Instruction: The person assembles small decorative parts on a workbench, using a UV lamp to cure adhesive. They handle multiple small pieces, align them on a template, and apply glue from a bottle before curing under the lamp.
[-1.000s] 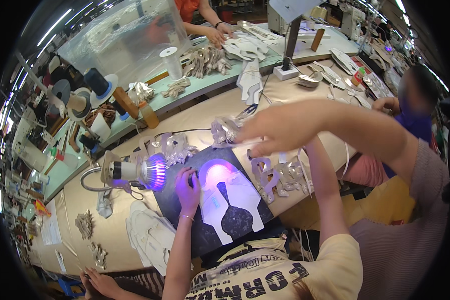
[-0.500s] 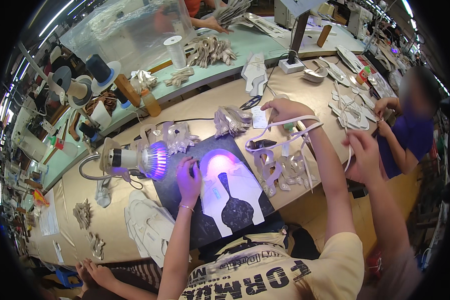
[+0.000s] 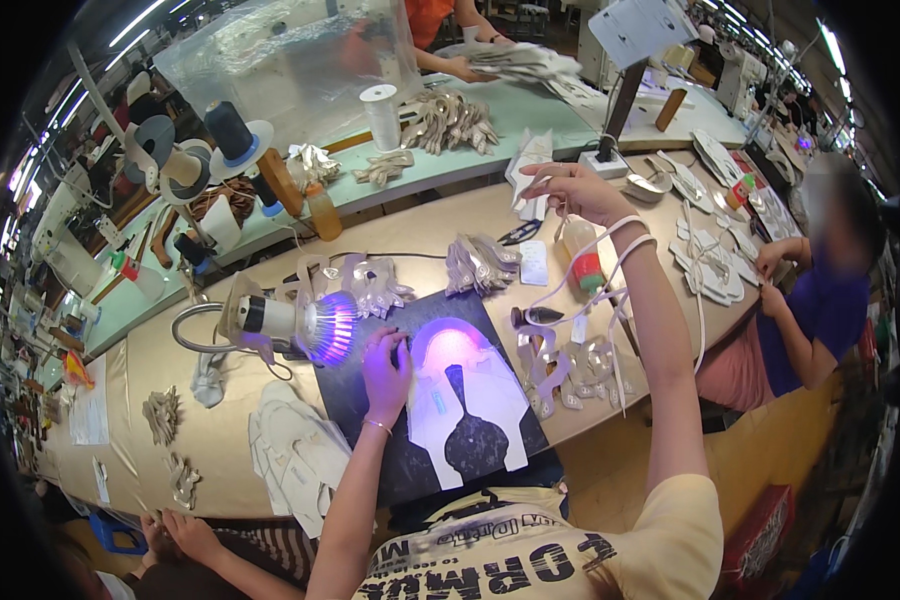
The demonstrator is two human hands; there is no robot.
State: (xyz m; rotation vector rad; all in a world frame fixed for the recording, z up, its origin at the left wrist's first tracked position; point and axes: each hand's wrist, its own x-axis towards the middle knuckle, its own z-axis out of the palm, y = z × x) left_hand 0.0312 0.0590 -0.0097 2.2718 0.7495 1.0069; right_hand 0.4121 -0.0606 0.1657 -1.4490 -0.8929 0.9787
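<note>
My left hand (image 3: 385, 372) rests on a dark board (image 3: 355, 390), its bent fingers apart beside the left edge of a white U-shaped cut piece (image 3: 500, 395). Violet light falls on that piece's curved top from a finned lamp (image 3: 330, 328) just left of my hand. Farther right, my right hand (image 3: 582, 190) is raised with fingers apart. Right below it is a pale bottle with a red cap (image 3: 583, 262); whether they touch I cannot tell. White cord (image 3: 638, 232) crosses my right wrist and trails onto the table.
Beige piece stacks (image 3: 482, 264) lie beyond the board; white pieces (image 3: 295, 450) lie left of it. A dark pointed tool (image 3: 536, 315) is at its right. A co-worker in purple (image 3: 820, 310) sits at right. Another person's hands (image 3: 180, 535) are at lower left.
My right hand has lifted away and its fingers have opened, uncovering the bottle below. Another arm at right has left the view. My left hand stays in place on the board.
</note>
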